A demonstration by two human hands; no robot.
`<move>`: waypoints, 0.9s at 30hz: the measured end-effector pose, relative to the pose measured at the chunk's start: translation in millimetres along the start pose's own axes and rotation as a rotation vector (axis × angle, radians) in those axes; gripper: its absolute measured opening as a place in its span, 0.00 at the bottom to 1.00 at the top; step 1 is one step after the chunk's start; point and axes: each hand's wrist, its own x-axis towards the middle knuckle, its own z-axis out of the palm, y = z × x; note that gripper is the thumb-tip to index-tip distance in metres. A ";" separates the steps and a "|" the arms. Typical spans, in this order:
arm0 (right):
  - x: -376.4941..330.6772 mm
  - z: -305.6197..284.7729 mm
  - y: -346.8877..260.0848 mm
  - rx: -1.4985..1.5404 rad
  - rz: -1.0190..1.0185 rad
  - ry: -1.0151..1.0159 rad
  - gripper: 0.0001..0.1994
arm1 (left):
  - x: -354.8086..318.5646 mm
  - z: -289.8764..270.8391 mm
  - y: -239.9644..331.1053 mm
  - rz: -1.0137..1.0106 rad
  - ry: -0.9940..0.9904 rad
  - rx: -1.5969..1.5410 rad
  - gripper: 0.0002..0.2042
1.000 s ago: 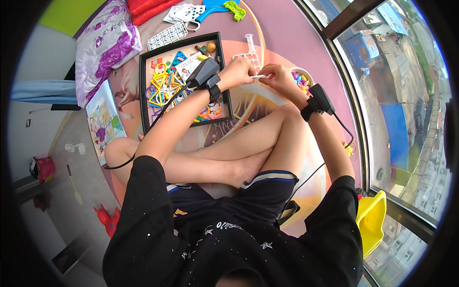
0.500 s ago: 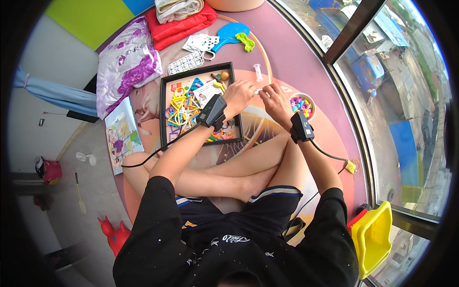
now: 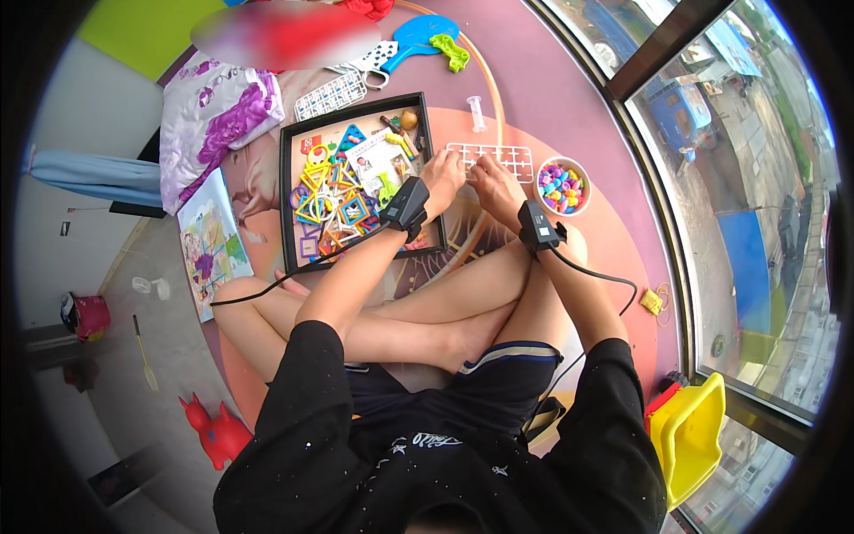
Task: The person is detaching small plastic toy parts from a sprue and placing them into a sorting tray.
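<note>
Single head-worn fisheye view, looking steeply down over the seated person's crossed legs (edges bend toward the rim); hands (image 3: 471, 182) near centre.

Two hands, the left hand (image 3: 442, 173) and the right hand (image 3: 495, 182), each with one black wrist band. Two white peg grids: one (image 3: 498, 158) under the fingers, one (image 3: 331, 95) farther off. One bowl of beads (image 3: 562, 188). One black tray (image 3: 286, 191). One yellow bin (image 3: 689, 436). One red toy animal (image 3: 212, 430).
</note>
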 end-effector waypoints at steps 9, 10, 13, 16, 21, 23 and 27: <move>7.0 -4.8 -1.2 -0.167 -0.026 0.094 0.07 | 2.9 -6.9 -1.5 -0.043 0.017 0.010 0.04; 8.7 -4.4 -1.6 -0.172 -0.020 0.110 0.06 | 3.4 -6.1 -3.1 -0.044 0.015 0.010 0.04; 13.3 -2.1 -1.3 -0.161 -0.017 0.164 0.06 | 5.5 0.1 -14.5 -0.067 0.171 0.027 0.05; 11.4 2.8 0.9 -0.193 0.017 0.131 0.06 | 8.8 -0.8 -14.9 -0.152 0.030 -0.088 0.02; 11.4 12.6 -1.1 -0.323 0.002 0.011 0.05 | 15.8 -7.3 -9.2 -0.062 -0.095 -0.084 0.02; 14.0 11.7 0.3 -0.196 0.010 -0.020 0.05 | 19.0 -5.1 -18.4 -0.057 -0.138 -0.133 0.03; 31.5 -1.1 6.9 0.032 0.053 -0.168 0.05 | 31.8 -0.8 -42.9 0.028 -0.287 -0.171 0.04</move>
